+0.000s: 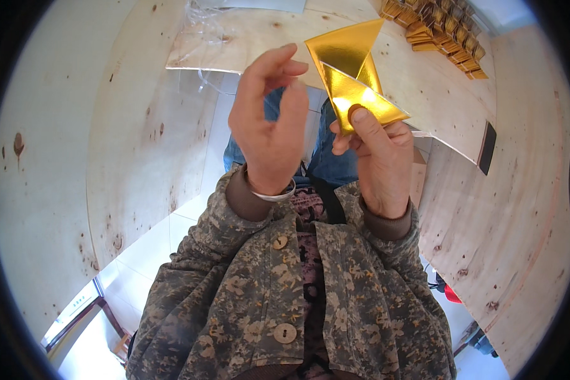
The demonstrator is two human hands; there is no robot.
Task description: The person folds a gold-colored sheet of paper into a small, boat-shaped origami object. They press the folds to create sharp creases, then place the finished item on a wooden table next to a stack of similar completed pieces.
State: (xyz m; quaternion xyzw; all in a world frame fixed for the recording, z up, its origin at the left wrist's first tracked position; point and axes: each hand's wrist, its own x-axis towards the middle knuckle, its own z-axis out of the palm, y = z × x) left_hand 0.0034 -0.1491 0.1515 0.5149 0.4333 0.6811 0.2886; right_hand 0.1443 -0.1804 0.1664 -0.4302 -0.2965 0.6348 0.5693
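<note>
My right hand [379, 161] pinches a folded sheet of shiny gold paper [351, 69] by its lower edge, thumb pressed on the front. The paper is folded into overlapping triangles and is held up above my lap. My left hand [271, 123] is raised just left of the paper, fingers loosely curled with the thumb near the fingertips, holding nothing and not touching the paper. A silver bangle sits on my left wrist.
A pile of folded gold paper pieces [440, 31] lies on the plywood board [424, 88] at the upper right. Crumpled clear plastic [202, 25] rests at the board's upper left. Plywood panels [133, 145] stand on both sides. White floor tiles show below.
</note>
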